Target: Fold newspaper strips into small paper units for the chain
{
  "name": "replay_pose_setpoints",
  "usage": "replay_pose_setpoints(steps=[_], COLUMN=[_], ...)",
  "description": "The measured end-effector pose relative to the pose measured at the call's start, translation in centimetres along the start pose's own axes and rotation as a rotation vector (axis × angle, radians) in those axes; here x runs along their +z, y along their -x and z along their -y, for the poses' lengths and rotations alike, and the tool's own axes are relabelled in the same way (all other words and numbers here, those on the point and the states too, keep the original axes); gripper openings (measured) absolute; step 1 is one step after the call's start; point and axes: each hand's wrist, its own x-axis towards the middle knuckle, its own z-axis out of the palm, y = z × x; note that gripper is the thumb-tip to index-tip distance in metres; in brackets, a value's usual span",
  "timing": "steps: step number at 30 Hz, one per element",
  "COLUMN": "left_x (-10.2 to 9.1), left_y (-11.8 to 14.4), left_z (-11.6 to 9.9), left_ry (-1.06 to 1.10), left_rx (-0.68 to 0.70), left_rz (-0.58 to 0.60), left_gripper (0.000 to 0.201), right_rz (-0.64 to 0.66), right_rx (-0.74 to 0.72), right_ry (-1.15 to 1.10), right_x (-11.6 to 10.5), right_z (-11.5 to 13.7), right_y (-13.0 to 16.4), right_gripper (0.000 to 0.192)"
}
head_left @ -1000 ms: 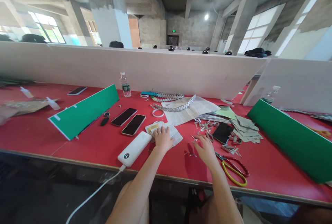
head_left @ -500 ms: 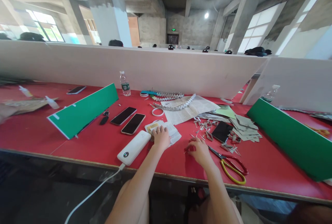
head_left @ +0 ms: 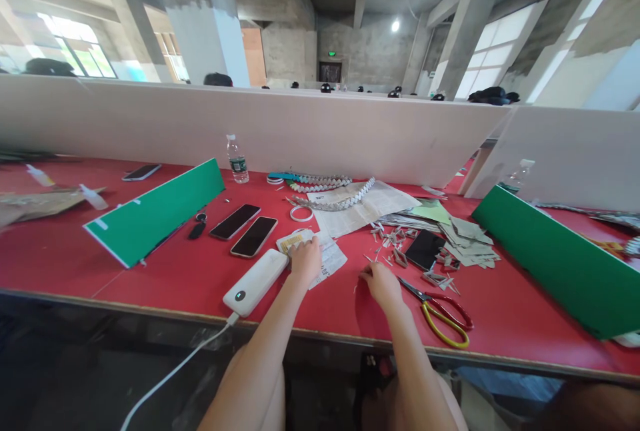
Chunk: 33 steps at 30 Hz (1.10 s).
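The right hand (head_left: 381, 282) has drawn back from the scattered folded paper bits (head_left: 393, 242), fingers curled on the red worktop (head_left: 165, 271); the left hand (head_left: 305, 259) presses flat on a printed white paper sheet (head_left: 327, 259).

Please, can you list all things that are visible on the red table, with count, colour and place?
power bank: 1, white, near edge, left of the left hand
phones: 2, black, side by side, centre-left
water bottle: 1, clear, by the partition
scissors: 1, red and yellow, right of the right hand
green boards: 2, left and right
folded paper: 1, white, under the left hand
left hand: on the folded paper
right hand: on the table by small paper bits
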Motion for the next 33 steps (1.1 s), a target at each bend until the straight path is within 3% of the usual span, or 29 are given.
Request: replay_pose_setpoints(steps=[4,8,12,15,18,22,27,33], left_x=[0.1,0.3,0.5,0.6,0.7,0.5,-0.8,-1.5], left_y=[0.1,0.2,0.2,0.2,0.0,-0.5,-0.5,1.1], left_z=[0.0,0.0,-0.1,-0.1,0.0,0.3,0.1,-1.3], left_ry=[-0.001,0.004,0.007,0.012,0.018,0.03,0.074,0.174], left_rx=[0.024,0.036,0.039,0.038,0.031,0.013,0.038,0.172], left_rz=[0.009,0.007,0.002,0.001,-0.007,-0.041,-0.144,-0.178], left_gripper=[0.031,0.031,0.031,0.032,0.031,0.029,0.035,0.027], right_rz=[-0.027,0.0,0.002,-0.007,-0.157,-0.312,-0.208,-0.195], right_rx=[-0.028,-0.064,-0.077,-0.043,0.077,0.071,-0.007,-0.089], right_ry=[-0.044,-0.138,-0.039,-0.021,-0.021,-0.103,-0.25,-0.346], right_x=[-0.7,-1.0,-0.4,-0.5,-1.5,-2.3,-1.7,-1.4], right_z=[-0.4,-0.5,0.2,0.2,-0.7,-2.0,-2.6,-2.7], right_y=[-0.1,0.7,1.1,0.3,-0.9,-1.4,-0.7,-0.7], right_gripper=[0.022,0.013,0.026,0.015,0.003,0.012,0.015,0.02])
